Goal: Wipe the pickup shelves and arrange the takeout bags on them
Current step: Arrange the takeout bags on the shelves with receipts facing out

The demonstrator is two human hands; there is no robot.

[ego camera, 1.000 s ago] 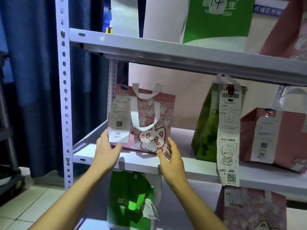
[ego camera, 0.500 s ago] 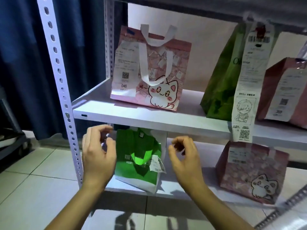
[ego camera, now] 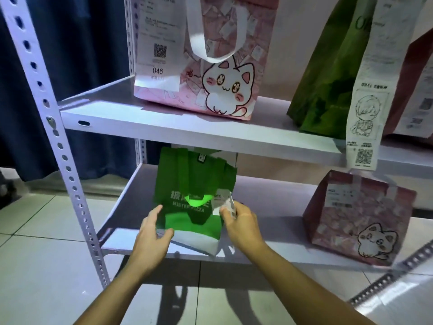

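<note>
Now both hands, left hand (ego camera: 150, 240) and right hand (ego camera: 243, 227), are gripping the green bag (ego camera: 192, 198) with closed fingers on the lower shelf (ego camera: 269, 252), arranging it; squaring it upright is probably coming next.

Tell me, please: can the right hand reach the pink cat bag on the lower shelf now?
Probably yes. The right hand is busy at the green bag, but bare shelf separates it from the pink cat bag.

Matt cloth green bag (ego camera: 187, 184) (painted-metal shelf (ego camera: 164, 127))
</note>
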